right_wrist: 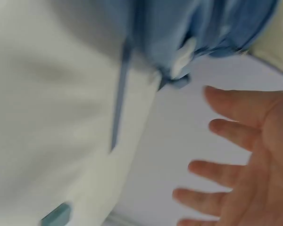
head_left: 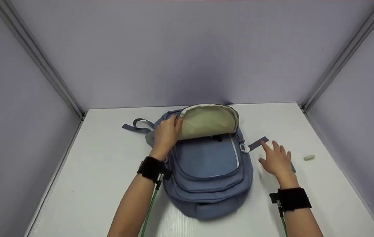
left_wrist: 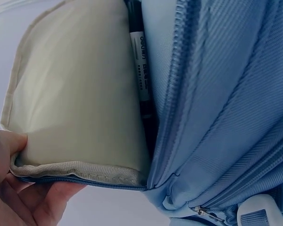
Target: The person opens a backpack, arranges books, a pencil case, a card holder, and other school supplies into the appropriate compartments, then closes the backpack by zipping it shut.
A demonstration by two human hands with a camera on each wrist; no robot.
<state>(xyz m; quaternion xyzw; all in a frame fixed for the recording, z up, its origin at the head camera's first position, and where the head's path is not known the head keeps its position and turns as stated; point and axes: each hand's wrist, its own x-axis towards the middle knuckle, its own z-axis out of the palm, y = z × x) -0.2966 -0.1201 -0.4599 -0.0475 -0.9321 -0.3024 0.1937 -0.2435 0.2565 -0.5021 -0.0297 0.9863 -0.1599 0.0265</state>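
A blue backpack [head_left: 206, 164] lies on the white table with its front pocket unzipped. My left hand [head_left: 167, 133] holds the edge of the pocket's flap [head_left: 210, 120], folded back so its cream lining shows. In the left wrist view, the thumb lies on the lining [left_wrist: 80, 94] and the fingers are beneath the edge. A black marker [left_wrist: 141, 70] with a white label sits inside the pocket, along the fold. My right hand [head_left: 277, 159] is to the right of the backpack, fingers spread, holding nothing. Below it is a strap [head_left: 256, 144] of the backpack.
A small teal block [right_wrist: 56, 215] lies on the table, partly hidden by the right hand in the head view. Further right is a small pale green piece [head_left: 309, 157]. Another strap [head_left: 137, 126] extends left. Grey walls [head_left: 190, 52] enclose the table's back and sides.
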